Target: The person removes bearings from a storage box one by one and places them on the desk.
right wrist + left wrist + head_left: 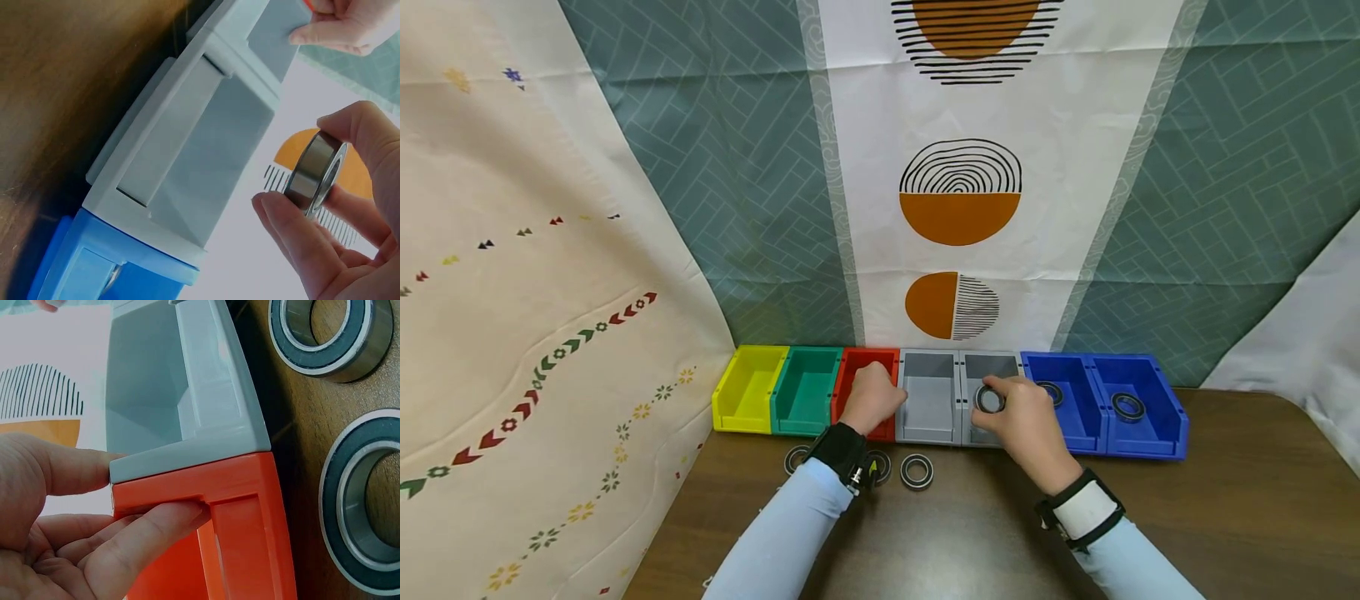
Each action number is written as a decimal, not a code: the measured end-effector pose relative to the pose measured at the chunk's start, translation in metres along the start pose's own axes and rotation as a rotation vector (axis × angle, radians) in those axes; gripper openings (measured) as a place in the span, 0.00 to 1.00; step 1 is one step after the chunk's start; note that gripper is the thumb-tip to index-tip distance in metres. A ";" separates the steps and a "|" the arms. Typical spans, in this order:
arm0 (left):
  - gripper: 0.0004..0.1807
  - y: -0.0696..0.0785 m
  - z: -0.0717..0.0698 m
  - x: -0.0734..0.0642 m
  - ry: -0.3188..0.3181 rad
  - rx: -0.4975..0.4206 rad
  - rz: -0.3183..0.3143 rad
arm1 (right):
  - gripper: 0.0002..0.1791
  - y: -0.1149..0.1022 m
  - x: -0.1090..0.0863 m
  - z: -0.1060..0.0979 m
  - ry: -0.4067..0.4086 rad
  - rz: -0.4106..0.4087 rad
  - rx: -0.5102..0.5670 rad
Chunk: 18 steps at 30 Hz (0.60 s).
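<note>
Pinching bearing (310, 170): your right hand (1026, 421).
Your left hand (872, 400) grips red bin (240, 531); fingertip-only right hold could drop bearing.

Head view is looking forward and down, farthest off, taking in the bin row (928, 396) and surface (985, 533). Wrist views are peering close, turned sideways, sharing one grey bin (215, 381).

Brown tabletop (1240, 500) catching light, green-and-white cloth (958, 258) behind its far edge, embroidered cream cloth (527, 308) along its left edge
</note>
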<state>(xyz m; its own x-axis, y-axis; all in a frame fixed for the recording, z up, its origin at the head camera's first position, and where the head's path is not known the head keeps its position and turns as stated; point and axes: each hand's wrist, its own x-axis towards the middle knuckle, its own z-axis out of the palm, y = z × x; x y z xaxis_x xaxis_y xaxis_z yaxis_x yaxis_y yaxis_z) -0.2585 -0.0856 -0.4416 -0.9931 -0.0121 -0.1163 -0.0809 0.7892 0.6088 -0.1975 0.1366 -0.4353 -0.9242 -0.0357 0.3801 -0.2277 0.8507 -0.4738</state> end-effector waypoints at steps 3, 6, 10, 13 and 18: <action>0.18 0.001 -0.001 0.000 -0.002 0.001 -0.005 | 0.27 -0.002 -0.006 -0.001 -0.007 -0.021 -0.003; 0.18 0.001 0.000 0.000 -0.004 -0.008 -0.016 | 0.27 -0.003 -0.012 0.000 -0.017 -0.032 0.006; 0.18 0.001 0.000 0.000 -0.008 -0.014 -0.027 | 0.26 -0.005 -0.021 0.003 -0.028 -0.037 0.015; 0.18 0.002 0.000 0.000 -0.011 -0.008 -0.028 | 0.27 -0.006 -0.028 0.008 -0.046 -0.056 0.004; 0.18 0.002 0.000 0.001 -0.010 -0.012 -0.026 | 0.26 -0.010 -0.036 0.015 -0.091 -0.092 -0.005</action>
<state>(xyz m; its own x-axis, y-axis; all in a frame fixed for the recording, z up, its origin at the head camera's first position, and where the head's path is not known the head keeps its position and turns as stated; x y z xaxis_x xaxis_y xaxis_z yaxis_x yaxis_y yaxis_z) -0.2593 -0.0839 -0.4405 -0.9898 -0.0268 -0.1402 -0.1082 0.7815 0.6145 -0.1662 0.1213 -0.4556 -0.9236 -0.1608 0.3481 -0.3115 0.8440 -0.4366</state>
